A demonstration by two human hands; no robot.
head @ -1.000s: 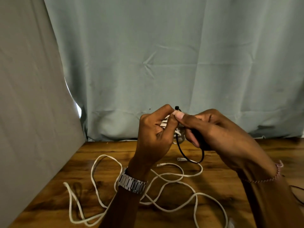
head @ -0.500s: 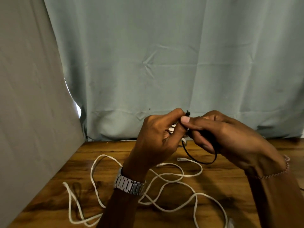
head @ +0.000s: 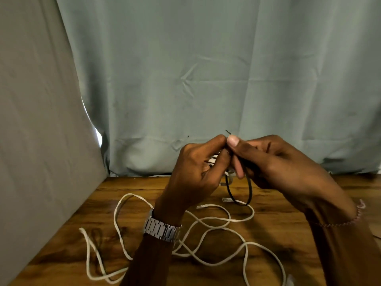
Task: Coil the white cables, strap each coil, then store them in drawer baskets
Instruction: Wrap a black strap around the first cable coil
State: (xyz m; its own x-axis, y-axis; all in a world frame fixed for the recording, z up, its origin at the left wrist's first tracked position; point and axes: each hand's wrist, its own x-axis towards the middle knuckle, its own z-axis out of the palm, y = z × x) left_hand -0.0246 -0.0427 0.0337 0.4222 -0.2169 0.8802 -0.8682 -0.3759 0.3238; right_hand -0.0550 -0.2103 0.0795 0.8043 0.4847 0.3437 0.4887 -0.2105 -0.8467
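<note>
Both hands are raised together above the wooden table (head: 278, 203). My left hand (head: 198, 174) grips a small white cable coil (head: 212, 161), mostly hidden behind its fingers. My right hand (head: 274, 166) pinches a thin black strap (head: 248, 188) that hangs in a loop under the hands; its pointed tip sticks up between the two thumbs. A long white cable (head: 216, 223) lies loose and uncoiled across the table below, with its plug ends near the strap loop.
A pale green curtain (head: 206, 79) hangs behind the table. A grey cloth panel (head: 37, 141) closes off the left side. A silver watch (head: 161, 231) is on my left wrist. A thin dark cord shows at the table's right edge (head: 376, 236).
The hands have stayed pressed together. The strap's tip now pokes up higher between the thumbs, and the hanging black loop has become narrower.
</note>
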